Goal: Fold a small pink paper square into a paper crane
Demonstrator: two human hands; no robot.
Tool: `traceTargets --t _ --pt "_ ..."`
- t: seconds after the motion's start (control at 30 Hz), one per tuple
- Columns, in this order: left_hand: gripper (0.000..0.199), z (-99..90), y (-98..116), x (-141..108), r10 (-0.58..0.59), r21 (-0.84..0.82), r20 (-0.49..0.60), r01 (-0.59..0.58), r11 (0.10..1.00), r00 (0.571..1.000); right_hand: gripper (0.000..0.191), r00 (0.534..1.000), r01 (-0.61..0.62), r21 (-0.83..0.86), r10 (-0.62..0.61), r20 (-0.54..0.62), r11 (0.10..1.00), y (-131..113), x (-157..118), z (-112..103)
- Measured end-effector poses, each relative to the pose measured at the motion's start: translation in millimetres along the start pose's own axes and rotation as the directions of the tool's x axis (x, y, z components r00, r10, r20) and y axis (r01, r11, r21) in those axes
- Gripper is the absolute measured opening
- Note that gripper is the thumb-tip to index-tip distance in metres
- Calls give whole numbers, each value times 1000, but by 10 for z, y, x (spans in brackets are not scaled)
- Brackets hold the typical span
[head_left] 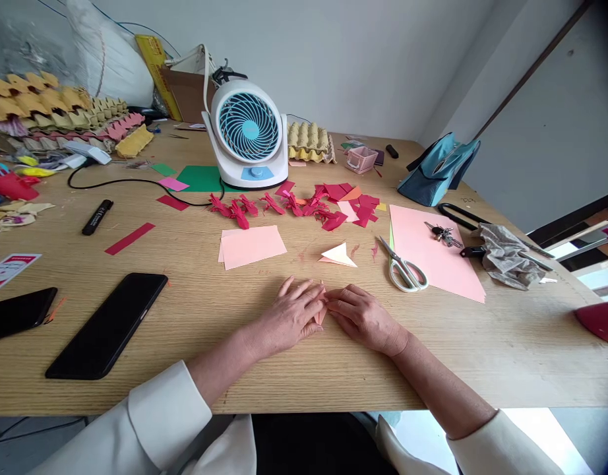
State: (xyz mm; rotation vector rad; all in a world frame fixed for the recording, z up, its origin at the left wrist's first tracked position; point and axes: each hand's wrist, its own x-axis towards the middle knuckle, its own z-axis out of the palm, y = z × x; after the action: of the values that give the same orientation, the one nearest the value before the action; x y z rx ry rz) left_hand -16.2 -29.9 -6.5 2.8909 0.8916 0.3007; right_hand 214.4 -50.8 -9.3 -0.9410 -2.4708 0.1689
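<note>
Near the table's front edge lies a small folded pink paper, partly covered by fingers. My left hand rests over its left side, pressing it to the table with fingers partly spread. From the right, my right hand pinches the paper's right edge with curled fingers. Just beyond the hands sits another folded pale pink paper with pointed ends. Flat pink rectangles lie behind my left hand. Scissors with white handles are to the right, partly on large pink sheets.
A white and blue fan stands at the back. Red folded paper pieces line the middle. Two black devices lie left, the larger a tablet. Keys, a crumpled cloth and a blue bag are right.
</note>
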Motion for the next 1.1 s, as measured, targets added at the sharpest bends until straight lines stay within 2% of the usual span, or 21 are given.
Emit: traceTargets --t 0.33,0.5,0.6,0.83,1.1 --pt "43 21 -22 -19 -3 -57 -27 1 998 1000 19 1000 -20 24 20 9 999 -20 21 -10" --pt "54 24 -40 -28 -19 -144 -48 12 990 999 20 1000 -23 29 22 22 999 -11 28 -5" --pt "55 23 -66 -30 -28 -203 -85 10 979 996 24 999 -30 29 29 20 999 -12 32 -8" --pt "69 19 -146 -45 -7 -315 -118 -31 949 993 28 999 -35 27 34 23 999 -5 20 -12" --pt "42 72 -171 -13 -40 -384 -250 -61 921 967 24 1000 -22 22 22 10 1000 10 4 4"
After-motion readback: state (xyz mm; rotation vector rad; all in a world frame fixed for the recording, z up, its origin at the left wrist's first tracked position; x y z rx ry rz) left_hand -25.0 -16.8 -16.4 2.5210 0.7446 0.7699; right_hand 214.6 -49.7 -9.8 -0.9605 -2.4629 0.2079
